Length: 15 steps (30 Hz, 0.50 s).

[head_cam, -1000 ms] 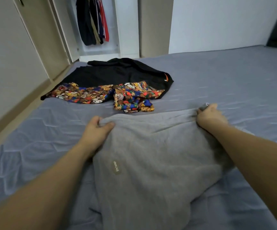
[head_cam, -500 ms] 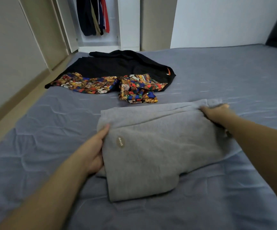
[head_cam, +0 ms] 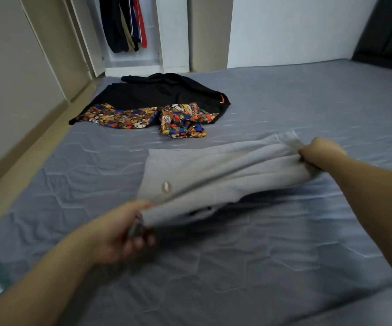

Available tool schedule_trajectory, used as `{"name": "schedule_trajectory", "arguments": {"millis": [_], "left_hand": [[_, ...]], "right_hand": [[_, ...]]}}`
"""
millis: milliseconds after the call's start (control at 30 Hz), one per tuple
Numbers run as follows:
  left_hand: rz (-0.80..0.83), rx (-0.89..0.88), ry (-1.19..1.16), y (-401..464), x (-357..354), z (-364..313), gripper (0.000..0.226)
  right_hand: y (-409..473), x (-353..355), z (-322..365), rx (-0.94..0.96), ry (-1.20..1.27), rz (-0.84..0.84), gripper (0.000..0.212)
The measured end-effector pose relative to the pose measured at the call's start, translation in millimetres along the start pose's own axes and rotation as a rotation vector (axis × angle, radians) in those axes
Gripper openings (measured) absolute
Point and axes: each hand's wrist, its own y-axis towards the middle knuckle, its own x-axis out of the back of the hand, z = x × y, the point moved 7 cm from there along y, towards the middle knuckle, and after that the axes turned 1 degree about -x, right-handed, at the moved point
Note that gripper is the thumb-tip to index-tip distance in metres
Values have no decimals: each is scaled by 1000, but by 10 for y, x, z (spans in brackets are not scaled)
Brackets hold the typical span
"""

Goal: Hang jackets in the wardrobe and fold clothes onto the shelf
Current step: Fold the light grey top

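Observation:
A folded grey garment (head_cam: 216, 170) with a small tan label lies across the middle of the bed, its near edge lifted off the sheet. My left hand (head_cam: 122, 229) grips that near left edge, blurred by motion. My right hand (head_cam: 319, 152) grips the garment's far right end. Farther back on the bed lie a black garment (head_cam: 162, 92) and a bright patterned garment (head_cam: 143, 116) overlapping it. The open wardrobe (head_cam: 173, 34) stands beyond the bed's foot, with dark and red clothes (head_cam: 124, 22) hanging inside.
The bed's grey quilted sheet (head_cam: 284, 243) fills most of the view. A strip of beige floor (head_cam: 18, 165) runs along the left between the bed and the closet doors (head_cam: 7, 67). A dark headboard (head_cam: 387, 31) rises at the far right.
The grey garment was folded over from a spread-out sheet into a smaller bundle. My left hand slid down to its near edge and raised it off the bed; my right hand kept hold of the right end.

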Motion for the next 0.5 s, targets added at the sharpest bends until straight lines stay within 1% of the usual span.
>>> {"name": "schedule_trajectory", "arguments": {"millis": [33, 67, 100, 133, 167, 200, 233, 267, 300, 333, 367, 433, 467, 500], "left_hand": [[103, 178, 276, -78, -28, 236, 63], [155, 306, 497, -119, -6, 401, 70], [118, 342, 606, -98, 48, 445, 72], [16, 298, 591, -35, 101, 380, 70], [-107, 187, 470, 74, 161, 241, 64], [-218, 29, 326, 202, 218, 54, 58], [-318, -119, 225, 313, 264, -137, 51], [-400, -230, 175, 406, 292, -307, 47], [-462, -319, 171, 509, 291, -436, 44], [-527, -385, 219, 601, 281, -536, 43], [-605, -424, 320, 669, 294, -626, 46], [-804, -467, 641, 727, 340, -816, 60], [-881, -491, 800, 730, 347, -913, 65], [-914, -499, 957, 759, 342, -999, 64]], "right_hand": [[-46, -18, -34, -5, -121, -5, 40], [-124, -64, -33, -3, -225, -14, 43], [-227, -122, 13, 17, -295, -38, 47], [-359, -175, 107, 68, -313, -81, 49], [-519, -213, 251, 160, -287, -133, 49], [-713, -271, 412, 278, -228, -168, 48], [-935, -360, 568, 404, -156, -175, 47], [-1190, -477, 698, 513, -59, -153, 48], [-1431, -627, 776, 583, 39, -94, 50], [-1656, -794, 815, 626, 104, -24, 54], [-1839, -962, 813, 647, 115, 28, 59], [-1985, -1182, 759, 648, 35, 31, 63], [-1975, -1215, 749, 640, 36, 33, 65], [-1949, -1205, 753, 628, 68, 47, 66]]}}
